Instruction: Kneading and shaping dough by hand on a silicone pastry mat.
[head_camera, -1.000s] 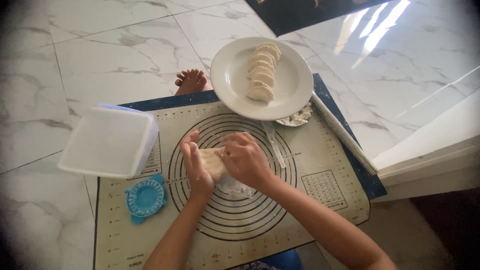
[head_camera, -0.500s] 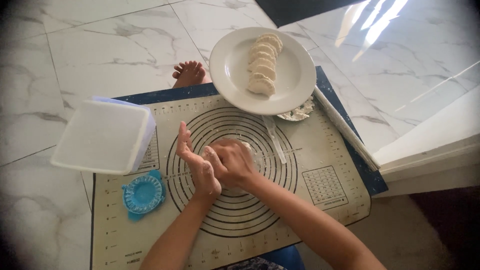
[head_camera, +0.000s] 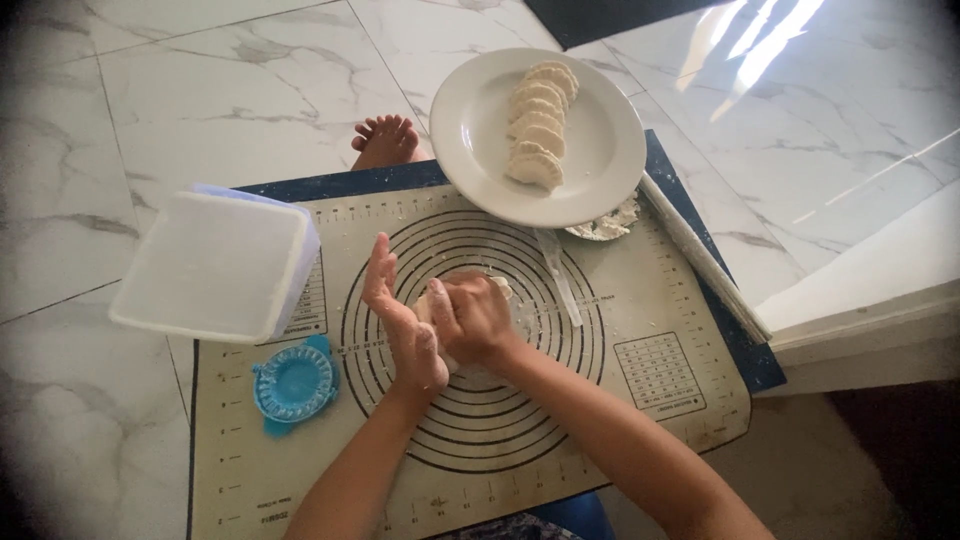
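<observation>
Both my hands meet over the middle of a beige baking mat (head_camera: 640, 390) printed with dark rings. My left hand (head_camera: 400, 315) stands on edge, fingers straight and floury, pressed against a pale lump of dough (head_camera: 432, 300). My right hand (head_camera: 475, 320) is curled over that dough from the right, and most of the lump is hidden under it. A white plate (head_camera: 478, 130) at the mat's far edge carries a row of several folded dumplings (head_camera: 538, 125).
A white lidded plastic box (head_camera: 215, 265) sits on the mat's left side, with a blue round dumpling press (head_camera: 293, 382) in front of it. A rolling pin (head_camera: 700, 255) lies along the right edge. A bare foot (head_camera: 385, 140) rests beyond the mat on marble floor.
My right hand has closed further over the dough and my left hand's fingers have straightened up beside it. The view has shifted slightly.
</observation>
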